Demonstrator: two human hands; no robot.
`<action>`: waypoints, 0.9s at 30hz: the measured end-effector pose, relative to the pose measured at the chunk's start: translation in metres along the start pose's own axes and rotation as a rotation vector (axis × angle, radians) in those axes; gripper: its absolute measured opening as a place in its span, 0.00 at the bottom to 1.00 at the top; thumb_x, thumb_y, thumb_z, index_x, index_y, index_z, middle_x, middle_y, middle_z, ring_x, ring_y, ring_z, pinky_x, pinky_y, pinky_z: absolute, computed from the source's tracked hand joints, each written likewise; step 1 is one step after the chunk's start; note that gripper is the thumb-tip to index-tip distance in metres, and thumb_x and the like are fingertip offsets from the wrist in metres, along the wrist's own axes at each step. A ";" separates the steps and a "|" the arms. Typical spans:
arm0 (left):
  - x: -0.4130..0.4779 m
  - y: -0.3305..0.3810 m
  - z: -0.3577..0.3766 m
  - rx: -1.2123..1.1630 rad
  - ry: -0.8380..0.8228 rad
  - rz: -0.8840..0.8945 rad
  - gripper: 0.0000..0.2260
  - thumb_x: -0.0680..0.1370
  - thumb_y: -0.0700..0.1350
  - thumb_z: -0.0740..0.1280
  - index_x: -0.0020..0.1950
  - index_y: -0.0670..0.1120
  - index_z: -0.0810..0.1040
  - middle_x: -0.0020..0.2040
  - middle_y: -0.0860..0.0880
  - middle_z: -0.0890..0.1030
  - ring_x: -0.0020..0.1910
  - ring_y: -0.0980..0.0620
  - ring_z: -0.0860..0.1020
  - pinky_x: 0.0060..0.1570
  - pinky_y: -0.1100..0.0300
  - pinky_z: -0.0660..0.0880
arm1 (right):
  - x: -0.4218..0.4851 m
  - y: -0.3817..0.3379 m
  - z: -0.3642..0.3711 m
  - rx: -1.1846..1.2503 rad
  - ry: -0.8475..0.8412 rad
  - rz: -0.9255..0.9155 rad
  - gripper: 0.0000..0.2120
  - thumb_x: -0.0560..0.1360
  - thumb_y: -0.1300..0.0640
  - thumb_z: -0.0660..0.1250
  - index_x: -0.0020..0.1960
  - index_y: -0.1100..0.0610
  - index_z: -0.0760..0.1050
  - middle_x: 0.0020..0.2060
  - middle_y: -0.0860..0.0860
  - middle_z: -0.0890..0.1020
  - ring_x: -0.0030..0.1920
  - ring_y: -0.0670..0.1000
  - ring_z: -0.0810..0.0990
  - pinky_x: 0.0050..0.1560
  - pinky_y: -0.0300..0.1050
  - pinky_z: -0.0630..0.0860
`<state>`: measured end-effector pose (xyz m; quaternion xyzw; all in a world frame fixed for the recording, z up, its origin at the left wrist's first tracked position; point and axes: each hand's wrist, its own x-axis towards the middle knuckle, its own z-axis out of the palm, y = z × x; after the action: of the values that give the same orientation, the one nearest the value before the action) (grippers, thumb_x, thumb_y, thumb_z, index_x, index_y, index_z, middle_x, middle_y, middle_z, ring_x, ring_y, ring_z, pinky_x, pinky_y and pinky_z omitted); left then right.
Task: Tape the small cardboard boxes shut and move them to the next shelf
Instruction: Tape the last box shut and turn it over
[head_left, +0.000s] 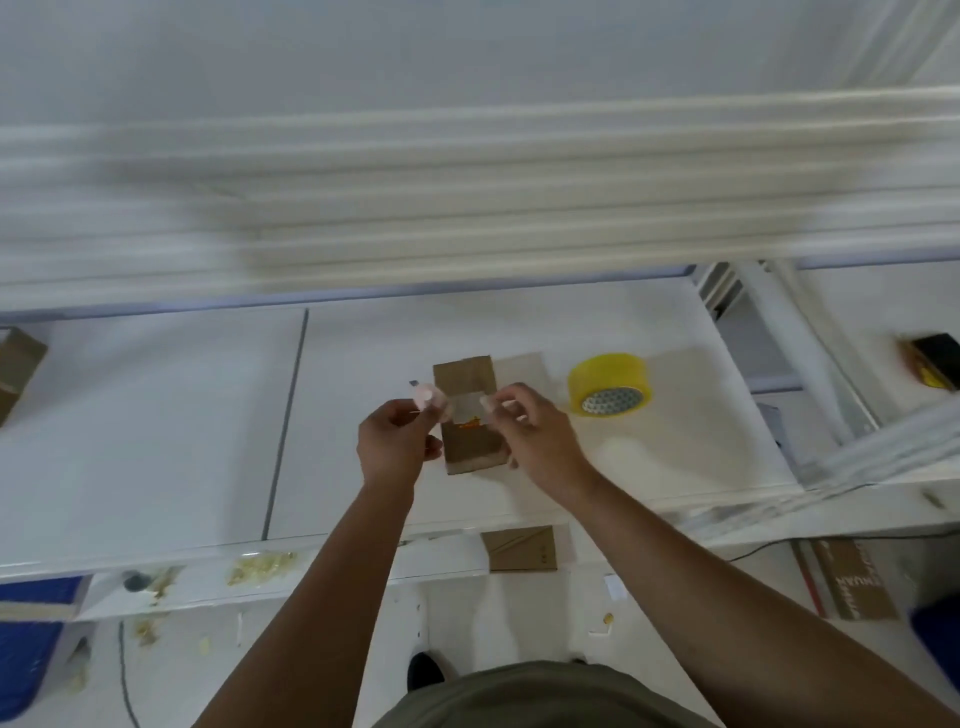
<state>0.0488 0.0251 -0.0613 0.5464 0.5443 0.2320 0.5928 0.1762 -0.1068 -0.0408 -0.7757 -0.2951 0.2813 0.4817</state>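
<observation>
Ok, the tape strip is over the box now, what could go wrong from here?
The tape strip is pinched only at its ends by the left hand and right hand; it may sag, fold or land crooked on the small cardboard box. Neither hand plainly steadies the box, so pressing might shift it. The yellow tape roll nearby could get knocked.

Two boxes (470, 449) (18, 364), one tape roll (605, 382)

White lettering on a cardboard sheet (852, 579) — too blurred to read.
</observation>
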 end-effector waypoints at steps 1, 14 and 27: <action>-0.009 0.004 0.003 -0.002 -0.082 0.048 0.02 0.75 0.48 0.80 0.44 0.52 0.89 0.37 0.48 0.87 0.28 0.52 0.83 0.36 0.56 0.85 | 0.000 0.000 0.004 0.036 -0.080 0.020 0.10 0.80 0.39 0.67 0.56 0.44 0.78 0.47 0.44 0.84 0.40 0.48 0.85 0.34 0.43 0.81; -0.013 -0.015 0.030 0.960 -0.224 0.633 0.30 0.84 0.61 0.61 0.85 0.54 0.60 0.86 0.49 0.56 0.86 0.44 0.51 0.82 0.42 0.57 | 0.039 0.013 -0.017 0.008 0.210 0.026 0.11 0.80 0.55 0.74 0.58 0.54 0.74 0.42 0.56 0.86 0.30 0.50 0.87 0.29 0.43 0.83; -0.004 -0.032 0.022 1.077 -0.362 0.572 0.41 0.78 0.76 0.42 0.86 0.59 0.36 0.85 0.60 0.32 0.84 0.53 0.31 0.83 0.36 0.44 | 0.045 0.027 -0.033 -0.497 -0.401 0.188 0.03 0.74 0.60 0.72 0.47 0.55 0.81 0.36 0.56 0.85 0.22 0.48 0.79 0.26 0.43 0.80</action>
<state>0.0571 0.0034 -0.0927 0.9223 0.3082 -0.0211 0.2322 0.2351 -0.1026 -0.0599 -0.8226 -0.3707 0.3909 0.1821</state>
